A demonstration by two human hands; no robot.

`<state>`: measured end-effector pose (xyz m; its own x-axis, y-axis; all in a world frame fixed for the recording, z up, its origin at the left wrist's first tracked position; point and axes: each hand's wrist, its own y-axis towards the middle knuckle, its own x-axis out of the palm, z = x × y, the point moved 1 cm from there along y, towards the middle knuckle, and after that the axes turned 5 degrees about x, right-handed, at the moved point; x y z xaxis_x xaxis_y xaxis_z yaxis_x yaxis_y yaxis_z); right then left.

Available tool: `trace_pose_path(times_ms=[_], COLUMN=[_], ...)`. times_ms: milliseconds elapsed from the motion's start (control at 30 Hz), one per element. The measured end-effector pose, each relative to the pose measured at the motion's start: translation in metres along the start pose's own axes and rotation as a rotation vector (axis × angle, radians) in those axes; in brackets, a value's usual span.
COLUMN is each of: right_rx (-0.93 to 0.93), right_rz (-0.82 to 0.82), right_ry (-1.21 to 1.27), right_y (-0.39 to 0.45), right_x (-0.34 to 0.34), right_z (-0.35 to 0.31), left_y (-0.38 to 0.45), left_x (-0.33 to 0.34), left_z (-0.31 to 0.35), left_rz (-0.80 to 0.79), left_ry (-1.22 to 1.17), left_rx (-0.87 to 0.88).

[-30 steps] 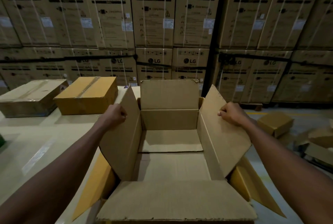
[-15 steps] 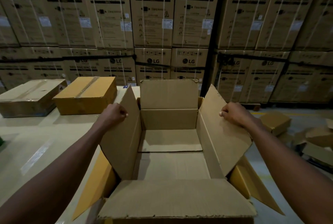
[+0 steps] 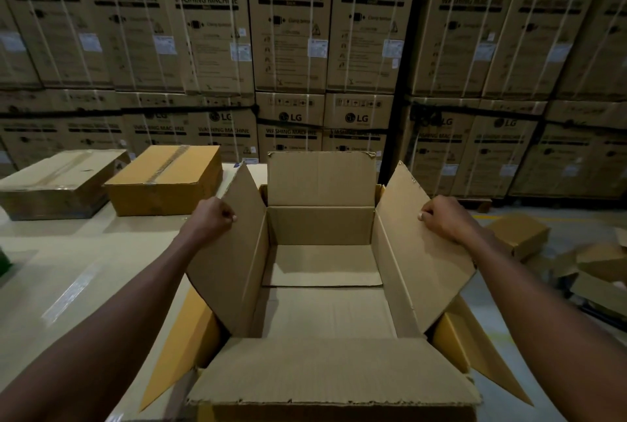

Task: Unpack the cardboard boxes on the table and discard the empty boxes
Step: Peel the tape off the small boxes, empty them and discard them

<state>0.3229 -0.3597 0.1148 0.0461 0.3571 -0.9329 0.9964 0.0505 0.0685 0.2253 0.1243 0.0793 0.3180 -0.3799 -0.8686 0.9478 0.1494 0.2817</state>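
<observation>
open box (image 3: 322, 313): on desk (image 3: 68, 272), flaps up, nothing inside
left hand (image 3: 212, 218): fingers curled, gripping left flap edge, arm outstretched
right hand (image 3: 444, 219): gripping right flap edge, arm outstretched

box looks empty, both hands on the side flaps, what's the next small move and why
Probably lift the open box off the table to discard it: only bare cardboard shows inside, and the left hand and right hand already grip its side flaps.
</observation>
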Motion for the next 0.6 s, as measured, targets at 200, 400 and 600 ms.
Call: trace_pose_path(times_ms=[200, 400, 600], right_rx=[-0.021, -0.045, -0.079], right_rz=[0.027, 0.060, 0.138], right_ry=[-0.013, -0.018, 0.032], right_y=[-0.007, -0.012, -0.014], right_x=[0.002, 0.000, -0.004], right_z=[-0.004, -0.004, -0.008], left_y=[0.001, 0.003, 0.000], left_x=[-0.002, -0.010, -0.016], left_z=[0.019, 0.037, 0.044], left_rz=[-0.013, -0.023, 0.027], left_ry=[0.038, 0.048, 0.036], left_rx=[0.066, 0.117, 0.123])
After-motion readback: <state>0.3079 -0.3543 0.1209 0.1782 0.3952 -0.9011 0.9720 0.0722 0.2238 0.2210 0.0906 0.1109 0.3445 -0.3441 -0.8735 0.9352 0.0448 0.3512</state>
